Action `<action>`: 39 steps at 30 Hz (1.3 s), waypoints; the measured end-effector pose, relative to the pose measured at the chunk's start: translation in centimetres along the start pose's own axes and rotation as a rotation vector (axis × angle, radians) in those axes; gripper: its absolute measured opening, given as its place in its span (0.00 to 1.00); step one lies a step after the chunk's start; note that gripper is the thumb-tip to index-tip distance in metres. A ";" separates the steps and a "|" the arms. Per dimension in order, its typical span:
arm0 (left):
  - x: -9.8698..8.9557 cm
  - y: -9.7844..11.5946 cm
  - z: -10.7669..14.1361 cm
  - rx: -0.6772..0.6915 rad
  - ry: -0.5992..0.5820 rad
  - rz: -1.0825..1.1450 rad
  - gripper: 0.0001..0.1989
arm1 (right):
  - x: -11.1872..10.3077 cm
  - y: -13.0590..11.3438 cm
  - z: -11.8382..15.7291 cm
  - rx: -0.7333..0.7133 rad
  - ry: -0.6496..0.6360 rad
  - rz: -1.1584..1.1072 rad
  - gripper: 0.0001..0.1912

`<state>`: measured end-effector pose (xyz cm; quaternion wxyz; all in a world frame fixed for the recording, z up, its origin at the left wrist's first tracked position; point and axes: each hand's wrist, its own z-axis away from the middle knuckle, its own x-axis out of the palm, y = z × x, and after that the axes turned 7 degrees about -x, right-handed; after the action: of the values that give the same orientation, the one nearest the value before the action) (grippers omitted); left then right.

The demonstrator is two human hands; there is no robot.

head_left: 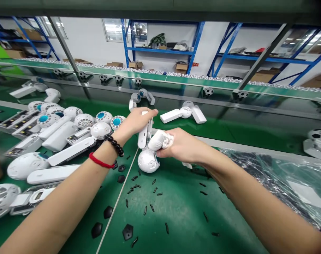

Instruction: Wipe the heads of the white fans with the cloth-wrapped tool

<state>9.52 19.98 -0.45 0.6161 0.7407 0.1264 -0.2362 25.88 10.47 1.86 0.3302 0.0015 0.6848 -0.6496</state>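
My left hand (136, 121) is closed around the upper end of a white plastic device (147, 162). Its slim handle points away from me, and its round head hangs toward me above the green work surface. My right hand (182, 145) grips a crumpled white cloth (160, 139) and presses it against the device near where the handle meets the head. The cloth and fingers cover part of that joint. Small black curved strips (135, 187) and black pentagon pieces (128, 231) lie on the surface below.
Many similar white devices (67, 141) crowd the left side. More folded ones (186, 112) lie beyond my hands. A clear plastic bag of dark parts (277, 173) is at the right. Behind runs a conveyor belt (171, 78) with small football-patterned pieces, and metal posts (263, 58) rise there.
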 end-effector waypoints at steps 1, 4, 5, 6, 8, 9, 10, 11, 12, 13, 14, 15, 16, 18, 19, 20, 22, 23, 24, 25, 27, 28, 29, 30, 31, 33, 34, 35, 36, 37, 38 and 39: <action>0.1 -0.4 -0.1 -0.010 0.014 0.028 0.22 | 0.2 0.0 -0.3 0.036 -0.018 -0.013 0.08; -0.1 -0.8 0.1 -0.024 0.033 0.084 0.25 | 0.5 -0.3 -0.6 0.094 -0.030 -0.012 0.07; -0.1 -0.7 0.2 -0.022 0.031 0.099 0.26 | 0.4 -0.4 -0.6 0.098 -0.038 -0.014 0.07; -0.2 -0.6 0.3 -0.013 0.028 0.108 0.26 | 0.3 -0.5 -0.7 0.101 -0.051 -0.017 0.07; -0.2 -0.4 0.4 0.018 0.020 0.102 0.27 | 0.1 -0.6 -0.8 0.106 -0.085 -0.023 0.07; -0.2 -0.2 0.5 0.032 0.019 0.093 0.27 | 0.0 -0.6 -0.9 0.110 -0.101 -0.027 0.07; -0.2 -0.1 0.6 0.042 0.017 0.082 0.26 | 0.0 -0.6 -1.1 0.114 -0.113 -0.030 0.07; -0.2 0.0 0.6 0.050 0.016 0.072 0.26 | 0.0 -0.6 -1.3 0.121 -0.119 -0.033 0.07; -0.2 0.1 0.6 0.056 0.012 0.064 0.25 | 0.1 -0.7 -1.4 0.132 -0.122 -0.039 0.07; -0.2 0.2 0.7 0.063 0.006 0.063 0.25 | 0.2 -0.7 -1.6 0.146 -0.121 -0.047 0.07; -0.2 0.3 0.7 0.073 0.002 0.071 0.24 | 0.4 -0.8 -1.7 0.163 -0.120 -0.054 0.07; -0.2 0.4 0.8 0.087 0.000 0.082 0.23 | 0.6 -0.9 -1.8 0.181 -0.117 -0.060 0.06; -0.2 0.4 0.8 0.106 0.003 0.096 0.22 | 0.7 -0.9 -1.8 0.196 -0.114 -0.063 0.05; -0.2 0.5 0.8 0.150 0.020 0.127 0.20 | 1.0 -0.9 -1.9 0.209 -0.108 -0.059 0.04; -0.2 0.5 0.8 0.168 0.029 0.143 0.20 | 1.1 -0.9 -2.0 0.205 -0.102 -0.052 0.04; -0.2 0.5 0.8 0.182 0.033 0.159 0.19 | 1.2 -0.8 -2.0 0.197 -0.096 -0.042 0.05; -0.2 0.3 0.7 0.195 0.028 0.192 0.19 | 1.3 -0.6 -2.1 0.178 -0.086 -0.021 0.05; -0.1 0.2 0.6 0.191 0.024 0.209 0.19 | 1.4 -0.5 -2.2 0.168 -0.083 -0.011 0.06; -0.1 0.1 0.5 0.184 0.019 0.223 0.19 | 1.4 -0.4 -2.2 0.157 -0.082 -0.003 0.06; -0.1 0.0 0.5 0.178 0.019 0.234 0.19 | 1.5 -0.3 -2.3 0.145 -0.080 0.004 0.07; -0.1 -0.2 0.5 0.157 0.020 0.251 0.18 | 1.7 -0.3 -2.3 0.122 -0.063 0.020 0.08; -0.1 -0.3 0.5 0.147 0.017 0.259 0.18 | 1.9 -0.3 -2.3 0.109 -0.047 0.031 0.08; -0.1 -0.3 0.5 0.142 0.012 0.267 0.18 | 2.0 -0.4 -2.2 0.095 -0.028 0.047 0.08; -0.1 -0.2 0.6 0.142 0.006 0.276 0.19 | 2.2 -0.4 -2.2 0.080 -0.007 0.067 0.08; -0.1 -0.2 0.7 0.143 0.000 0.285 0.18 | 2.4 -0.4 -2.1 0.063 0.016 0.090 0.09; -0.1 0.0 0.8 0.150 -0.007 0.292 0.18 | 2.6 -0.3 -2.0 0.028 0.065 0.143 0.10; -0.1 0.0 0.8 0.154 -0.007 0.288 0.18 | 2.7 -0.3 -1.9 0.012 0.085 0.168 0.10; -0.1 0.1 0.9 0.157 -0.007 0.283 0.18 | 2.7 -0.2 -1.9 -0.001 0.102 0.188 0.10; -0.2 0.1 0.9 0.161 -0.008 0.277 0.18 | 2.7 -0.2 -1.8 -0.009 0.111 0.202 0.10; -0.2 0.2 0.9 0.164 -0.009 0.271 0.18 | 2.7 -0.2 -1.8 -0.012 0.110 0.209 0.10; -0.2 0.2 0.9 0.167 -0.009 0.264 0.18 | 2.6 -0.2 -1.9 -0.011 0.100 0.209 0.09; -0.3 0.2 1.0 0.169 -0.010 0.259 0.18 | 2.5 -0.2 -1.9 -0.008 0.084 0.204 0.09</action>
<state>9.19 19.02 -0.31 0.5776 0.7988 0.0064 -0.1680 22.97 11.09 0.83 0.3656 0.0973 0.6970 -0.6091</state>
